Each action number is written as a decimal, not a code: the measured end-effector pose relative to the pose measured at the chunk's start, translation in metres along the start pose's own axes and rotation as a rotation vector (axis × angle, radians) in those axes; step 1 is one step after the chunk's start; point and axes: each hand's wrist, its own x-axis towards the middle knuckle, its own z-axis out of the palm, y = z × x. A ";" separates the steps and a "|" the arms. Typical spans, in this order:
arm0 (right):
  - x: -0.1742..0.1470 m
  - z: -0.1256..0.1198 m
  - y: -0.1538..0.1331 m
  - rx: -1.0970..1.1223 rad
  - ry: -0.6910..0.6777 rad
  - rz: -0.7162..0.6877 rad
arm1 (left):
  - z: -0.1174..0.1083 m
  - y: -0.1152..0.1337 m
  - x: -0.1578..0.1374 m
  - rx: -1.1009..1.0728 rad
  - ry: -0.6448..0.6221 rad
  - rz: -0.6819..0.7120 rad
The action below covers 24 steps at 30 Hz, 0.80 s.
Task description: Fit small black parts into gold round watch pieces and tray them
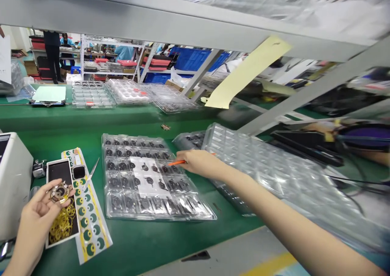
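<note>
My left hand [38, 215] holds a round, gold-toned watch case [59, 192] by its edges, dark parts showing inside. It hovers over a narrow white box [47, 231] with tangled yellow rings [63, 223] in it. My right hand [199, 163] grips a thin orange pointed tool [177, 162], its exact kind unclear. The tool's tip is over a clear plastic tray [161, 218], whose compartments hold several small black round parts [115, 203]. Some of these parts lie on a white paper [141, 168] on the tray.
Beside the box lie a sticker sheet [91, 219], a smartwatch [79, 171] and metal tweezers [93, 171]. Clear trays [258, 166] are stacked at right, under my right forearm. A shelf beam [152, 14] with a hanging yellow paper strip [243, 77] crosses above. A white device [15, 186] stands left.
</note>
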 end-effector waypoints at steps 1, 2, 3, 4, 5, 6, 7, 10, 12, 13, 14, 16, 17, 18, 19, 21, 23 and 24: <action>-0.004 0.004 -0.002 0.006 -0.007 -0.021 | -0.001 0.000 -0.001 0.004 -0.004 0.000; -0.008 0.008 -0.004 0.014 -0.008 -0.036 | -0.002 0.000 -0.001 0.006 -0.007 0.005; -0.011 0.014 -0.006 0.023 -0.002 -0.044 | -0.004 -0.001 -0.001 0.008 -0.013 0.011; -0.014 0.019 -0.008 0.031 0.011 -0.046 | -0.005 -0.003 0.000 0.010 -0.027 0.016; -0.016 0.023 -0.008 0.040 0.029 -0.043 | -0.007 -0.005 0.001 0.014 -0.044 0.018; -0.018 0.027 -0.008 0.048 0.049 -0.039 | -0.009 -0.006 0.003 0.018 -0.067 0.013; -0.020 0.029 -0.007 0.055 0.071 -0.035 | -0.010 -0.008 0.005 0.020 -0.092 0.007; -0.025 0.023 -0.007 0.073 0.154 -0.035 | -0.011 -0.010 0.007 0.020 -0.142 -0.012; -0.027 0.010 -0.019 0.079 0.234 -0.042 | -0.009 -0.012 0.006 0.020 -0.186 -0.009; -0.027 0.003 -0.032 0.096 0.289 -0.059 | -0.008 -0.013 0.004 0.022 -0.220 -0.003; -0.028 -0.005 -0.049 0.142 0.351 -0.102 | -0.007 -0.014 0.003 0.027 -0.263 -0.002; -0.028 -0.020 -0.097 0.349 0.490 -0.264 | -0.004 -0.018 0.000 0.045 -0.359 0.005; -0.028 -0.026 -0.125 0.513 0.515 -0.404 | -0.003 -0.019 -0.001 0.061 -0.401 0.009; -0.029 -0.031 -0.153 0.658 0.507 -0.509 | -0.002 -0.020 -0.002 0.081 -0.439 0.012; -0.030 -0.036 -0.180 0.762 0.454 -0.573 | -0.002 -0.020 -0.003 0.102 -0.468 0.020; -0.031 -0.041 -0.223 0.873 0.386 -0.658 | -0.002 -0.021 -0.002 0.136 -0.502 0.033; -0.031 -0.041 -0.248 0.914 0.356 -0.697 | -0.003 -0.021 -0.002 0.175 -0.499 0.041; -0.030 -0.039 -0.255 0.930 0.360 -0.707 | -0.004 -0.021 -0.002 0.201 -0.494 0.052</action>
